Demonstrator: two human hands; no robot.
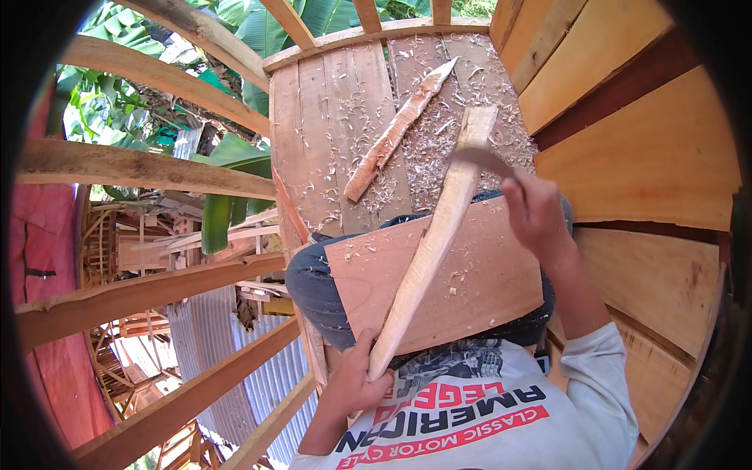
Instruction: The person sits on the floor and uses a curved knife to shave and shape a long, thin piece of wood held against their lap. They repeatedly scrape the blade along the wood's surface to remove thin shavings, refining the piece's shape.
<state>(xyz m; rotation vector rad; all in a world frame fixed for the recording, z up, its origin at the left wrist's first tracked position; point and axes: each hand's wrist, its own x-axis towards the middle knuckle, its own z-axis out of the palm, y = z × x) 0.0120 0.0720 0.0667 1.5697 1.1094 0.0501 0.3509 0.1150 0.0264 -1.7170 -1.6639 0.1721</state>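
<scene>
A long, pale, roughly squared wooden stick (431, 251) slants across my lap, its far end over the deck. My left hand (356, 384) is closed around its near end, close to my shirt. My right hand (540, 215) is closed on a knife with a dark curved blade (482, 159); the handle is hidden in my fist. The blade lies across the stick's upper part. Beneath the stick, a flat reddish wooden board (497, 270) rests on my thighs, with a few shavings on it.
Curled shavings (435, 168) cover much of the plank deck (321, 149) ahead. A reddish, pointed piece of wood (395, 133) lies there. Wooden railing slats (149, 168) run along the left, with leaves and corrugated metal sheets (266, 352) beyond. A plank wall (638, 149) stands close on the right.
</scene>
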